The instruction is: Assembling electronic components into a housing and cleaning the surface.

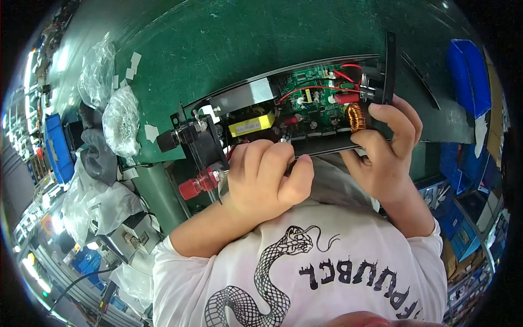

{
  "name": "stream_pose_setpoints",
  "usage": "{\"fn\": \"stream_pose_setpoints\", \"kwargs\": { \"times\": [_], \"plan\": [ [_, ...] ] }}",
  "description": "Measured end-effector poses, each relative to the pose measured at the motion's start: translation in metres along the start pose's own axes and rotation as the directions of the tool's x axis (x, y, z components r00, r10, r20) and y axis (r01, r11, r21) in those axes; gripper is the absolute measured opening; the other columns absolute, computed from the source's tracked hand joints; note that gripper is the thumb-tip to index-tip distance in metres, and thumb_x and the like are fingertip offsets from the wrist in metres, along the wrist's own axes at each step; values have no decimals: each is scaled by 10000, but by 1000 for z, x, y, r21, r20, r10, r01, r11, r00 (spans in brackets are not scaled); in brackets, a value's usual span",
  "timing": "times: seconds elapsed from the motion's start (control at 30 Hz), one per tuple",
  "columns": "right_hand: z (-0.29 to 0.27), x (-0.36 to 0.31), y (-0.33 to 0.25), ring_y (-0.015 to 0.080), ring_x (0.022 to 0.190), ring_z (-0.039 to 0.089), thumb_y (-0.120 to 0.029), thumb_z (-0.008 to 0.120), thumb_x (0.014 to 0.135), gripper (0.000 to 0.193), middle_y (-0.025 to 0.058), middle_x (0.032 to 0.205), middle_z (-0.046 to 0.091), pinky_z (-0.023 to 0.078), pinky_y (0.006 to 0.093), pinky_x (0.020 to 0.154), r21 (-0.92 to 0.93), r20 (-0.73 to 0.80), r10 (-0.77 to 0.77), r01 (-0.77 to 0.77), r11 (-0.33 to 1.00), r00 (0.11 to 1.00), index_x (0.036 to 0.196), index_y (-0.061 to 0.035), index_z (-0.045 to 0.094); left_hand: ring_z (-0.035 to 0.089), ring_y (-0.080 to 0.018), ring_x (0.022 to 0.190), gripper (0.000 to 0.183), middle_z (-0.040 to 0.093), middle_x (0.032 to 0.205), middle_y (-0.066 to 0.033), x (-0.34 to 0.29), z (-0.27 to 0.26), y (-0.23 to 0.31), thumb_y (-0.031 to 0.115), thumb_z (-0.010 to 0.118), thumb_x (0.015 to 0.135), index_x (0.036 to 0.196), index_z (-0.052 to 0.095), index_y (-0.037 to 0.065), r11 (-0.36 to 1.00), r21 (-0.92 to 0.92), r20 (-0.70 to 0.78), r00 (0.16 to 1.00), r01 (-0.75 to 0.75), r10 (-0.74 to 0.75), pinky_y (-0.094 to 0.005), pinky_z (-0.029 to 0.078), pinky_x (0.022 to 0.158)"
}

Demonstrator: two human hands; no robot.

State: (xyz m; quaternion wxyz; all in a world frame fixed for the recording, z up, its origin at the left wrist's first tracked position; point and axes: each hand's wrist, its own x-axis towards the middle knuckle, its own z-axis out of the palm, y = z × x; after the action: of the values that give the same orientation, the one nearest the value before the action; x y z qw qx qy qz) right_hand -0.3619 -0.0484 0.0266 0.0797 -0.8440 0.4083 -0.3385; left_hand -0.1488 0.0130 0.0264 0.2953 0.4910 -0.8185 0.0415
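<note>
- The open electronic unit [302,116] is in front of me at the near edge of the green table [218,49], with its long side running left to right; I judge it rather heavy, stiff in its case, and maybe slippery on the smooth metal.
- Inside it, the copper coil [356,118] and the red wires [305,88] look fragile to me; I would not press there.
- I prefer to hold the near wall [327,147] and the corners; the red terminal [190,188] protrudes and could catch.
- The left hand [261,174] is clamped on the near wall, fingers together; the right hand [389,147] clamps the right corner, fingers slightly apart.
- Farther out, a clear plastic bag [121,120] lies left; a blue bin [468,76] is right.
</note>
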Motion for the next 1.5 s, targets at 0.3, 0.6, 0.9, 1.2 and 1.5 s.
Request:
{"fn": "stream_pose_setpoints", "kwargs": {
  "times": [0.3,0.6,0.9,1.2,1.5],
  "plan": [
    [-11,1,-13,347,1253,452,-147,817,624,331,19,1267,580,308,435,1033,-237,53,-58,69,969,997,938,-163,715,554,-205,851,326,580,984,-31,17,-9,13,217,606,751,1048,643,87,974,226,93,996,-12,-9,-347,435,729],
    [-16,24,-27,146,1110,571,-143,689,762,207,-68,965,666,207,511,1124,-278,364,-35,144,950,931,963,-167,731,549,-202,877,80,550,784,-18,37,-8,4,185,611,725,773,617,122,992,128,235,971,8,-38,-370,402,826],
    [-19,34,-32,187,1036,566,-87,674,731,86,-3,851,638,288,489,1064,-214,389,-138,236,948,911,813,-111,672,560,-220,928,68,625,814,-29,38,-10,7,189,623,762,756,651,128,993,85,228,969,81,-99,-416,359,866],
    [-24,44,-34,243,946,569,-64,711,704,81,57,780,622,350,460,997,-145,426,-201,286,947,882,769,-64,662,563,-228,996,81,670,897,-37,40,-9,2,141,629,781,831,691,126,998,41,344,937,49,-60,-418,370,881],
    [-41,30,-67,296,1234,545,-73,755,740,440,91,1376,560,353,445,1060,-258,249,-47,113,960,967,1172,-92,673,606,-272,1018,149,665,1060,-112,-22,-75,21,223,656,809,885,664,95,999,-24,57,998,-33,34,-401,509,776]
  ]
}}
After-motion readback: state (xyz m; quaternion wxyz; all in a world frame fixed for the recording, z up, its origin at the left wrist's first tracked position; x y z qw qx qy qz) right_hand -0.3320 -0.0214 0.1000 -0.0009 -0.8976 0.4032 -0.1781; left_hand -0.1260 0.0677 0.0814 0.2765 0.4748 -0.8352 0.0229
